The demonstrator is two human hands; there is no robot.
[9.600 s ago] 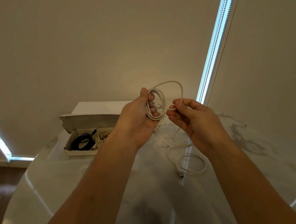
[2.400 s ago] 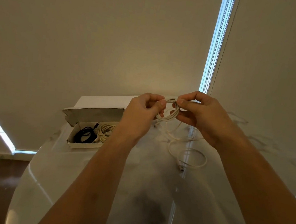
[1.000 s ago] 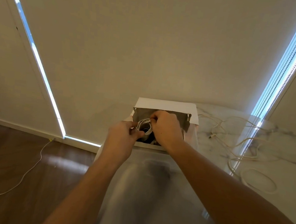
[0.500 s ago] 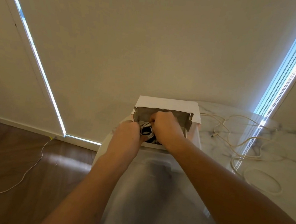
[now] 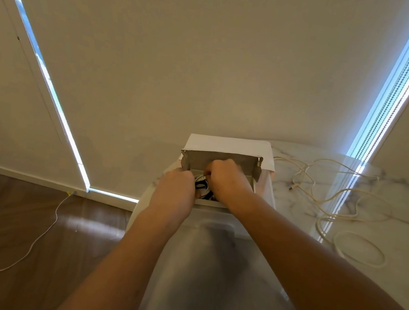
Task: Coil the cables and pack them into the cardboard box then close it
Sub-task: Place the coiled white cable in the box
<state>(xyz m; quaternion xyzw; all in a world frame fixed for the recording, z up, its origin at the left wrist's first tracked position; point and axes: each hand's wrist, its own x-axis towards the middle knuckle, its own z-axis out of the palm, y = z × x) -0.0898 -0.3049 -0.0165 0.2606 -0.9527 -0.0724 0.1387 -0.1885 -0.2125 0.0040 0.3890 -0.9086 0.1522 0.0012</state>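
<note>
At the far edge of the white marble tabletop [image 5: 211,269], my left hand [image 5: 174,192] and right hand [image 5: 228,182] reach into the open white cardboard box [image 5: 265,186], its lid flap [image 5: 229,145] raised behind. Both sets of fingers curl around a small coiled white cable [image 5: 201,179], holding it above a black cable [image 5: 201,187] inside. To the right, loose cream cables [image 5: 332,201] sprawl uncoiled.

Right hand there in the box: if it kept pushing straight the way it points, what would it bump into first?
Most likely the coiled cables already in the cardboard box: the right hand points down into it. Depth is unclear.
</note>
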